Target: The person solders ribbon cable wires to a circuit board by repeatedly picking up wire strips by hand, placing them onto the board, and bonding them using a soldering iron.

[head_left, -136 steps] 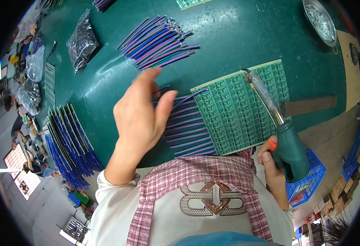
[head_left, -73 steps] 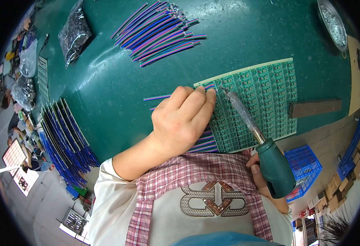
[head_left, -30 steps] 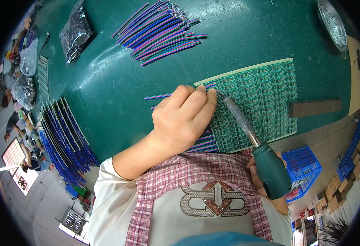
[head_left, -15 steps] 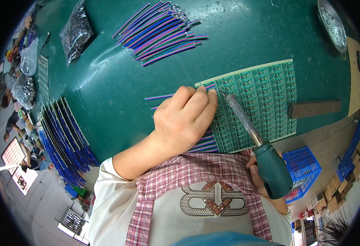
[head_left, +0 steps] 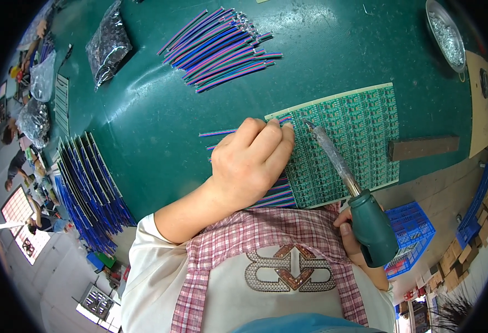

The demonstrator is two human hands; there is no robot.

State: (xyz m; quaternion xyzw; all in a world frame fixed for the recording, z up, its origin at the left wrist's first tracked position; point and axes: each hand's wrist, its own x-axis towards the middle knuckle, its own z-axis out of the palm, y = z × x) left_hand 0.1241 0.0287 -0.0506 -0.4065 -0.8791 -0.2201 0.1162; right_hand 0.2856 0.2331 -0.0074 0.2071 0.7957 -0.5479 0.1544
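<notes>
My left hand (head_left: 250,158) is closed over the left edge of a green circuit board panel (head_left: 346,144), its fingertips pinching a short multicoloured ribbon wire (head_left: 284,120) against the far left corner. More ribbon wires (head_left: 280,195) lie along that edge, partly under my hand and wrist. In my right hand (head_left: 347,228) is a soldering iron (head_left: 373,225) with a dark green handle, which hides most of the fingers. The iron's tip points at the panel, just right of my left fingertips; whether it touches the board I cannot tell.
A pile of loose ribbon wires (head_left: 222,47) lies farther off. Wired boards (head_left: 88,188) stand in a row at left, near a bag of dark parts (head_left: 108,47). A brown bar (head_left: 424,148) rests on the panel's right edge. A metal dish (head_left: 446,36) sits far right, a blue crate (head_left: 410,233) below.
The iron's tip has shifted slightly to the right, away from my left fingertips. My left hand keeps its pinch on the wire. The whole view has moved a little.
</notes>
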